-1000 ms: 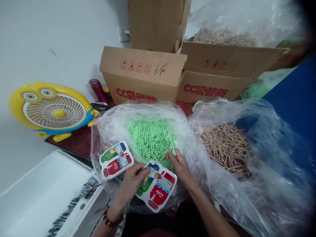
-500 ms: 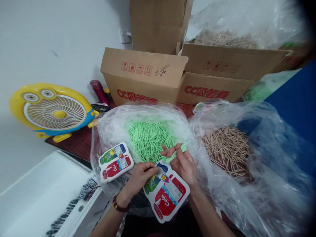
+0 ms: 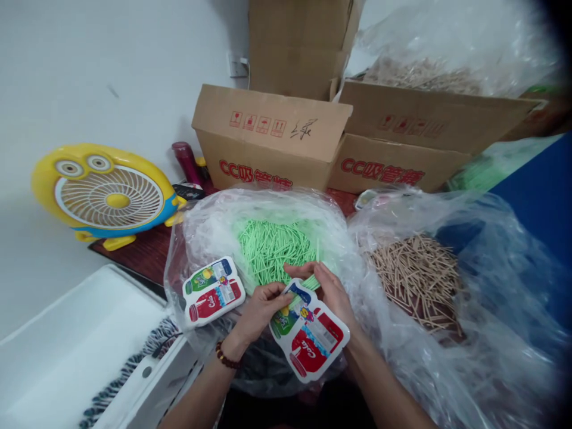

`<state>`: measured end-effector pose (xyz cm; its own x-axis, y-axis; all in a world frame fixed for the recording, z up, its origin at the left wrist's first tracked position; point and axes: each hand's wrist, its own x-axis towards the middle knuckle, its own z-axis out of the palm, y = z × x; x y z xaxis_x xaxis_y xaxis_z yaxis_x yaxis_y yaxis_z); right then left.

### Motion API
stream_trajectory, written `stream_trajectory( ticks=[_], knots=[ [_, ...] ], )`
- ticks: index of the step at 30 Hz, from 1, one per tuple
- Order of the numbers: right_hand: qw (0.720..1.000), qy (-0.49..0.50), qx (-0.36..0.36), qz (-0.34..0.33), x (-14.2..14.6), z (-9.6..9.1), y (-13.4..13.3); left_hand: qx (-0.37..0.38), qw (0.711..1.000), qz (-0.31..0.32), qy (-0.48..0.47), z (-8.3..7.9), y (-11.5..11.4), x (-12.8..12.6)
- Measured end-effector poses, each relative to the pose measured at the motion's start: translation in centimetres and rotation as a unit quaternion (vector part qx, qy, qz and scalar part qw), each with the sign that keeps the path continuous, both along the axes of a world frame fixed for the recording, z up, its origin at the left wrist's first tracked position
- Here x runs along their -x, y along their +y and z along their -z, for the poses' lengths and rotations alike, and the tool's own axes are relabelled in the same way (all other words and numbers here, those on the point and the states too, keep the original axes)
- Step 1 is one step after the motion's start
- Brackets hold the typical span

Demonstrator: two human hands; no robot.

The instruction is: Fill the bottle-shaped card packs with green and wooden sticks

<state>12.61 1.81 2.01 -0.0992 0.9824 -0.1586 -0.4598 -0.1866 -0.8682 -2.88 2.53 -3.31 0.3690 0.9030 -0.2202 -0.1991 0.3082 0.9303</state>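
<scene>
My left hand is closed on the top left edge of a bottle-shaped candy pack, printed with a green bottle and a red Cola bottle. A few thin green candy sticks sit in the closed fingers of my right hand, right beside the pack's upper end; one stick points upward. Just beyond both hands lies a heap of green sticks in an open clear plastic bag. A second pack of the same print rests on the bag to the left.
Brown sticks lie in another plastic bag at right. Two cardboard boxes stand behind. A yellow fan, a dark red flask and a white bin are on the left.
The pack has risen slightly and shifted right, nearer the right hand. The fingers of my right hand have closed further around the green sticks. The whole view has shifted a little.
</scene>
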Motion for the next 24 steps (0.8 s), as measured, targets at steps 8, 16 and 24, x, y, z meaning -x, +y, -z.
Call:
stream_trajectory(
  ticks=[8, 16, 24],
  knots=[
    [0.998, -0.035, -0.035, -0.027, 1.7, -1.1, 1.9, 0.050, 0.993, -0.023, -0.105, 0.5, 0.7, 0.0],
    [0.993, -0.089, -0.026, -0.073, 2.2, -2.7, 2.9, 0.037, 0.982, -0.048, -0.180, 0.2, 1.4, 0.2],
    [0.977, -0.180, -0.067, -0.088, -0.4, -1.3, 5.8, 0.044, 0.973, -0.143, -0.174, 0.1, 2.1, 1.0]
  ],
)
